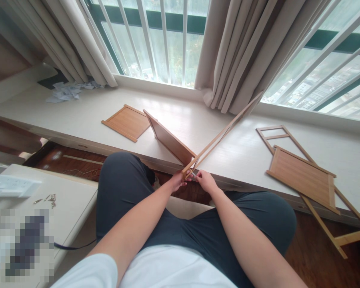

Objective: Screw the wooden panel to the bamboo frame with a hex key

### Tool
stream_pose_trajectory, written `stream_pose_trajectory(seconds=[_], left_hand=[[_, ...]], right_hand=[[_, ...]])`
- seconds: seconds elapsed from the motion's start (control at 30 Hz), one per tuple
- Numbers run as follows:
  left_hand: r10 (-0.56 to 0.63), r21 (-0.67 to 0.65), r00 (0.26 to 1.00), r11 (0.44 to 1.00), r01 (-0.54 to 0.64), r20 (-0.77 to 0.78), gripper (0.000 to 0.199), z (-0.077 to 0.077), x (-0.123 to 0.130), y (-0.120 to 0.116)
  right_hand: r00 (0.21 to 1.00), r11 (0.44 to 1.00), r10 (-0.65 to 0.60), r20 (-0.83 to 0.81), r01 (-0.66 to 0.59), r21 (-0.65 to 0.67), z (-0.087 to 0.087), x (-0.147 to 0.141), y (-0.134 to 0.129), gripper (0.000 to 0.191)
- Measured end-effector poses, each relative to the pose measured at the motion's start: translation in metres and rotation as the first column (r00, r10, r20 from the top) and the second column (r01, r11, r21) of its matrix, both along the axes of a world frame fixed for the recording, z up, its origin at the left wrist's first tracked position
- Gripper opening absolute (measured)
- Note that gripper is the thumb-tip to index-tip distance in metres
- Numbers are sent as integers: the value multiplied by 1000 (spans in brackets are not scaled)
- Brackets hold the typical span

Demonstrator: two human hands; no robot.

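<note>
Between my knees, my left hand grips the near corner of a long wooden frame, which slants up to the right toward the curtain. A wooden panel stands tilted on its edge and meets the frame at that corner. My right hand is closed on a small, thin metallic tool pointed at the frame's corner. The tool's tip is too small to make out.
Another wooden panel lies on the white ledge. At right, a panel rests on a frame overhanging the ledge. Screws lie on the side table; paper scraps sit by the curtain.
</note>
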State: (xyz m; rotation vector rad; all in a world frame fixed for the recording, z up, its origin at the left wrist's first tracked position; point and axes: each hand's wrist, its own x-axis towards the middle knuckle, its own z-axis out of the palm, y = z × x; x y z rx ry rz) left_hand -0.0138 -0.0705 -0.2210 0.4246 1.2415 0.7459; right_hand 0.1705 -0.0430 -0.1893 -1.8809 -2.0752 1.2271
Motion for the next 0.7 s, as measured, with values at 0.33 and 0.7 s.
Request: stream_pose_trajectory(seconds=[0.33, 0.7], left_hand=[[-1, -4, 1000, 1000, 1, 6, 42, -1, 0, 0], [-10, 0, 1000, 1000, 10, 10, 43, 0, -1, -1]], right_hand=[[999, 999, 35, -17, -35, -5, 0, 0, -2, 16], [989, 989, 149, 24, -149, -18, -9, 1, -3, 8]])
